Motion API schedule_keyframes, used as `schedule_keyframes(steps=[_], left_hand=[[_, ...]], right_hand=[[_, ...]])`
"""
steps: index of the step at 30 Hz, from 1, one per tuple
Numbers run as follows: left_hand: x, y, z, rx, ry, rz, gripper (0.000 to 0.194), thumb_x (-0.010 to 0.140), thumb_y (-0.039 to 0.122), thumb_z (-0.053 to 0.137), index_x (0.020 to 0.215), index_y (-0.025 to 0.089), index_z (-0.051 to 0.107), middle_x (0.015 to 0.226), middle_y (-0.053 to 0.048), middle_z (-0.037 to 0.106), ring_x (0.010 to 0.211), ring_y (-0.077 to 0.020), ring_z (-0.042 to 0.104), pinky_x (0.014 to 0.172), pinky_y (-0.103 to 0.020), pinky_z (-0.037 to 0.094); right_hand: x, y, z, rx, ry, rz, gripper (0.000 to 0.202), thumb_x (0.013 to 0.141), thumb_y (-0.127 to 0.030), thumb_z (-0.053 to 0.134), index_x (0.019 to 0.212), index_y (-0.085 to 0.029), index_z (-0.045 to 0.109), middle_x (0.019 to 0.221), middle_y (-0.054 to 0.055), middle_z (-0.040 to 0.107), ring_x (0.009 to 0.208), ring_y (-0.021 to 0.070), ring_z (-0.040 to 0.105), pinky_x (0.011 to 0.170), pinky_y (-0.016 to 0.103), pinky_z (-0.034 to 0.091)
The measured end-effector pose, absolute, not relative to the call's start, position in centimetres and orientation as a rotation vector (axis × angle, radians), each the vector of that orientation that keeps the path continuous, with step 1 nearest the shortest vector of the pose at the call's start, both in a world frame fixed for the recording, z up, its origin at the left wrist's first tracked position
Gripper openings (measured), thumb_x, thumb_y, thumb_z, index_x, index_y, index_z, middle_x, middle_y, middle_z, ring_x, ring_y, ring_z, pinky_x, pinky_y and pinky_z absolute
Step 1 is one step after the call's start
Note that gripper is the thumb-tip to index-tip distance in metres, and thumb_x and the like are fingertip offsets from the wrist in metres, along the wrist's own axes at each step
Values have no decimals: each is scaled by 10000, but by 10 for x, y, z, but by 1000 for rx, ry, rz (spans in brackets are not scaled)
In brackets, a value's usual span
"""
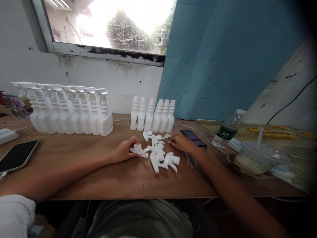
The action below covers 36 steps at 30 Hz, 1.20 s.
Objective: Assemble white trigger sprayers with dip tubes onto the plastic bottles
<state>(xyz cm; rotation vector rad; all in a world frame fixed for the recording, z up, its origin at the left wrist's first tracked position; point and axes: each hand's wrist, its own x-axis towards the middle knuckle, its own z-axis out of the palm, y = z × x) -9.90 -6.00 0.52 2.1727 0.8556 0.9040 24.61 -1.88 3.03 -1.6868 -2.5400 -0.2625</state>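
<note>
A white plastic trigger spray head (138, 148) with a round collar is held in the left hand (123, 151), thumb and fingers closed round it, low over the middle of the brown wooden counter (111, 181), about midway between its near and far edges. Just beside it, on the side toward the counter's right edge, lies a loose heap of more white plastic spray heads (155, 162), some overlapping. At the heap's far end a few small white rings (166, 136) lie flat. The right hand (182, 142) is beside them, fingers bent and drawn narrow; whether a ring is pinched at the tips I cannot tell. Thin whitish tubes (190, 161) lie by the right forearm, partly hidden.

Along the far edge stand two groups of upright white plastic bottles. Toward the left corner, a tight row of about eight topped bottles (105, 121) all carry spray heads; nearer the middle, six slimmer-looking bare bottles (149, 120) have none. Judging by this, the work looks a little over half done: the bare ones remain, and the loose heads, rings and tubes look like parts waiting to be used.

Farther out, a dark-screened phone (18, 155) lies by the left edge, and a clear water bottle (225, 134) leans toward the right, near a clear plastic cup with a straw (257, 160).
</note>
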Motion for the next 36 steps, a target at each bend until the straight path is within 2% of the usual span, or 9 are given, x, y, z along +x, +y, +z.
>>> schedule_keyframes(steps=[5,9,12,15,21,23,27,31,36], left_hand=[[-98,-80,13,2246,771,793,416,722,367,757,1020,181,534,983,-40,618,849,-164,588,744,-257,482],[-100,-88,22,2268,674,818,258,854,309,603,1059,155,574,1038,-76,615,863,-159,582,745,-248,482],[-100,-91,21,2172,671,819,239,873,293,572,1065,151,579,1007,-72,613,888,-162,586,765,-254,497],[-100,-91,17,2116,656,809,276,844,295,622,1078,164,560,996,-55,609,921,-166,593,794,-268,508],[-99,-90,17,1972,631,784,375,791,258,693,1108,169,514,1049,-64,622,986,-171,614,836,-292,519],[-99,-90,17,1941,641,773,397,783,259,703,1120,173,511,1057,-65,626,998,-175,621,840,-300,523],[-99,-89,16,1918,637,747,432,767,273,724,1130,178,509,1040,-61,639,988,-179,636,865,-327,527],[-101,-88,15,1917,622,732,451,754,273,738,1133,179,512,1044,-64,645,998,-183,638,876,-332,530],[-100,-91,16,1895,607,732,462,747,256,745,1137,185,507,1024,-48,652,987,-172,639,907,-345,524]], right_hand=[[239,-25,33,-1656,-2579,-423,209,822,-207,535,712,-135,697,838,145,721,803,234,650,740,299,384],[233,-33,39,-1673,-2488,-518,200,822,-200,518,729,-136,683,820,132,715,742,219,638,681,293,355],[226,-40,45,-1645,-2394,-556,212,851,-194,477,805,-149,678,840,104,711,757,202,627,662,279,347],[225,-41,46,-1563,-2365,-348,218,854,-188,469,833,-166,685,828,73,711,745,178,618,655,259,367],[240,-26,30,-1571,-2374,246,126,732,-136,581,772,-171,695,843,63,720,781,190,633,707,259,431],[244,-25,28,-1588,-2347,312,130,748,-124,552,743,-159,678,812,65,715,770,188,635,717,266,446],[247,-30,31,-1568,-2339,455,149,811,-209,542,844,-157,677,853,58,717,788,182,640,724,274,475],[250,-35,36,-1567,-2293,606,140,748,-283,634,799,-154,649,789,44,684,736,175,613,673,269,479],[227,-58,53,-1510,-2141,480,158,765,-310,633,704,-167,601,688,14,621,672,158,566,635,269,437]])
